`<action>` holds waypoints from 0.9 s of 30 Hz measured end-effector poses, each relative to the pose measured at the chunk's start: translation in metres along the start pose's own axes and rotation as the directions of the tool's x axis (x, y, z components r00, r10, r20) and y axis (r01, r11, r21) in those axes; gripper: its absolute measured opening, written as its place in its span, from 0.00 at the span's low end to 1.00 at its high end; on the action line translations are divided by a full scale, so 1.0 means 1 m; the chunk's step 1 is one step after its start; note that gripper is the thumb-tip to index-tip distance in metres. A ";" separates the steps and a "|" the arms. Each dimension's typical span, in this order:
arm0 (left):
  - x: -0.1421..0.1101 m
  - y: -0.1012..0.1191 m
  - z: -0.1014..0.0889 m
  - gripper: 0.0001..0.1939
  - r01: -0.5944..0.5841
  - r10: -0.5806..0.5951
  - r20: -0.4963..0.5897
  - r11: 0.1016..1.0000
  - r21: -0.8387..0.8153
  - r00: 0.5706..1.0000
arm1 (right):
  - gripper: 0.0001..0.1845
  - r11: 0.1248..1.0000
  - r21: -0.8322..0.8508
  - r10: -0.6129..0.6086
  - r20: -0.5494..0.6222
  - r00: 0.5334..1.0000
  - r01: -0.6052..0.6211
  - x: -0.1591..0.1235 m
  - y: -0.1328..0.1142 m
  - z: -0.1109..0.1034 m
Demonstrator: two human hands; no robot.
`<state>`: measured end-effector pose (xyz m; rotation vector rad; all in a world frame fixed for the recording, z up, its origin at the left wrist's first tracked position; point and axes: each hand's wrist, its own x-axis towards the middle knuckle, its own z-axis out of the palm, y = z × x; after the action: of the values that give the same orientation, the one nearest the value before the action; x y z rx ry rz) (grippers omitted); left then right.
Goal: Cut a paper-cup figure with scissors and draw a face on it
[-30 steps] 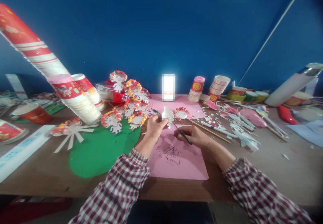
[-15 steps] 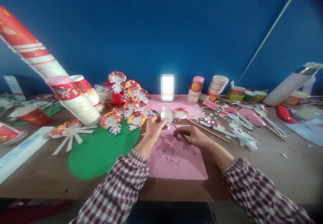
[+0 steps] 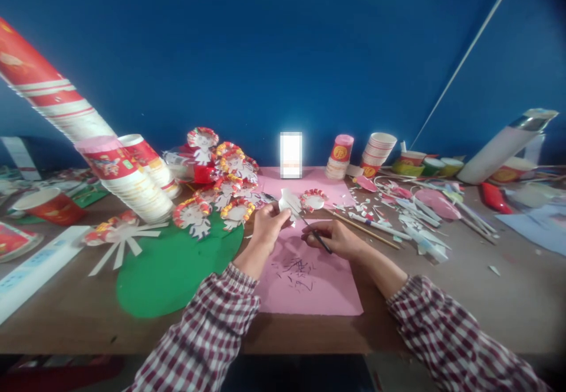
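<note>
My left hand (image 3: 267,230) pinches a small white paper cutout (image 3: 288,200) between thumb and fingers. My right hand (image 3: 333,237) is closed around a slim dark-handled tool (image 3: 325,244), whose thin lighter end points up and left at the cutout; I cannot make out its exact kind. Both hands are above a pink sheet (image 3: 327,292) with dark scribbled marks on it. Just beyond them is a paper ring with a red and yellow curled edge (image 3: 313,200).
Paper figures (image 3: 192,216) cluster at the left behind a green sheet (image 3: 163,280). Tall stacked paper cups (image 3: 128,183) lean on the left. White scraps (image 3: 418,221), a wooden stick (image 3: 367,230) and a leaning flask (image 3: 499,150) are on the right.
The whole view has shifted slightly to the left. Both hands keep nearly the same hold on the cutout and the tool.
</note>
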<state>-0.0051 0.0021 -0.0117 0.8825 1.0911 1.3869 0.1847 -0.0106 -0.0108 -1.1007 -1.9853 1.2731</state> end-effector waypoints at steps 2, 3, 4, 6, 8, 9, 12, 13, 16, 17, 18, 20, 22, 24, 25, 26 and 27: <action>-0.001 0.001 0.001 0.14 0.007 -0.007 0.002 1.000 -0.009 1.000 | 0.20 1.000 -0.004 0.004 0.003 1.000 -0.004 0.000 0.000 0.000; -0.001 0.001 0.001 0.14 0.007 -0.007 0.000 1.000 -0.010 1.000 | 0.20 1.000 -0.006 0.007 0.004 1.000 -0.007 0.000 0.000 0.000; 0.000 0.001 0.001 0.14 0.006 -0.006 -0.003 1.000 -0.011 1.000 | 0.20 1.000 -0.007 0.010 0.005 1.000 -0.010 0.000 -0.001 0.000; 0.000 0.000 0.001 0.14 0.008 -0.008 -0.010 1.000 -0.010 1.000 | 0.20 1.000 -0.006 0.018 0.006 1.000 -0.018 0.000 -0.001 0.000; 0.001 -0.001 0.001 0.14 0.012 -0.013 -0.018 1.000 -0.011 1.000 | 0.20 1.000 -0.005 0.027 0.001 1.000 -0.027 -0.001 -0.002 0.001; 0.001 -0.002 0.001 0.15 0.015 -0.015 -0.018 1.000 -0.012 1.000 | 0.20 1.000 -0.006 0.030 -0.004 1.000 -0.030 -0.001 -0.002 0.001; 0.002 -0.002 0.000 0.14 0.013 -0.013 -0.011 1.000 -0.015 1.000 | 0.19 1.000 -0.009 0.028 -0.015 0.999 -0.028 -0.001 -0.002 0.001; 0.002 -0.002 0.000 0.14 0.010 -0.010 -0.008 1.000 -0.016 1.000 | 0.19 1.000 -0.011 0.026 -0.014 1.000 -0.026 -0.001 -0.002 0.001; 0.002 -0.002 0.000 0.14 0.006 -0.006 -0.008 1.000 -0.019 1.000 | 0.19 1.000 -0.023 0.016 -0.011 1.000 -0.017 0.000 -0.002 0.001; 0.001 -0.002 0.000 0.14 0.006 -0.006 -0.008 1.000 -0.017 1.000 | 0.19 1.000 -0.027 0.013 -0.012 1.000 -0.014 0.000 -0.002 0.001; 0.001 -0.002 0.000 0.15 0.006 -0.006 -0.007 1.000 -0.015 1.000 | 0.20 1.000 -0.029 0.011 -0.014 1.000 -0.012 0.000 -0.002 0.001; 0.002 -0.002 -0.001 0.15 0.007 -0.007 -0.009 1.000 -0.010 1.000 | 0.20 1.000 -0.027 0.009 -0.019 1.000 -0.010 0.000 -0.002 0.001; 0.002 -0.003 -0.001 0.15 0.009 -0.009 -0.016 1.000 -0.013 1.000 | 0.21 1.000 -0.018 0.010 -0.022 1.000 -0.010 0.000 -0.001 0.001; 0.002 -0.003 -0.001 0.16 0.014 -0.015 -0.017 1.000 -0.020 1.000 | 0.21 1.000 0.000 0.011 -0.025 1.000 -0.011 0.000 0.001 0.001; 0.002 -0.003 -0.001 0.17 0.017 -0.017 -0.016 1.000 -0.024 1.000 | 0.21 1.000 0.011 0.013 -0.027 1.000 -0.013 0.000 0.002 0.002; 0.002 -0.003 -0.001 0.17 0.019 -0.020 -0.012 0.999 -0.028 1.000 | 0.21 1.000 0.024 0.017 -0.026 1.000 -0.016 0.000 0.003 0.002; 0.002 -0.003 -0.001 0.17 0.023 -0.023 -0.010 0.999 -0.032 1.000 | 0.21 0.999 0.039 0.022 -0.025 0.999 -0.021 0.000 0.003 0.003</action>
<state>-0.0050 0.0034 -0.0152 0.8381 1.0810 1.3874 0.1837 -0.0110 -0.0147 -1.1166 -1.9274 1.2973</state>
